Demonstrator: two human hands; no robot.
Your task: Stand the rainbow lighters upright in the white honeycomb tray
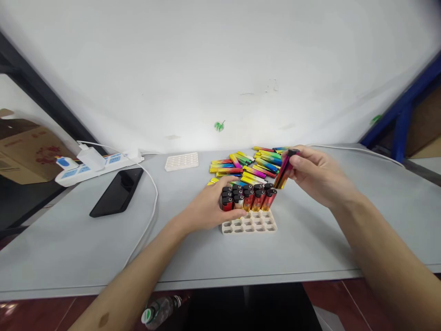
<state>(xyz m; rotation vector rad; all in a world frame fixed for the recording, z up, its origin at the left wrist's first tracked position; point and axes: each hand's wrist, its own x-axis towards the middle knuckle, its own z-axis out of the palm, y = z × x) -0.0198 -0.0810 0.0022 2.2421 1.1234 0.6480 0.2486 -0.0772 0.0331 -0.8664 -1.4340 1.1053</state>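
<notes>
My right hand (312, 172) pinches one shiny lighter (284, 171) between thumb and fingers, to the right of the tray and above the table. The lighter has a black top and a purple-to-gold body, and it tilts. My left hand (206, 202) is closed around the left end of a group of upright lighters (248, 198), thumb in front and fingers behind. They have black tops and mostly red and gold bodies. They stand in the back rows of a white tray (248, 231), whose front rows show bare slots.
Behind the tray lies a heap of loose multicoloured lighters (255, 171). A second white tray (182, 162) lies at the back left. A black phone (117, 191), a white cable (155, 202) and a power strip (91, 171) are at left. A plastic bottle (161, 310) is below the table edge.
</notes>
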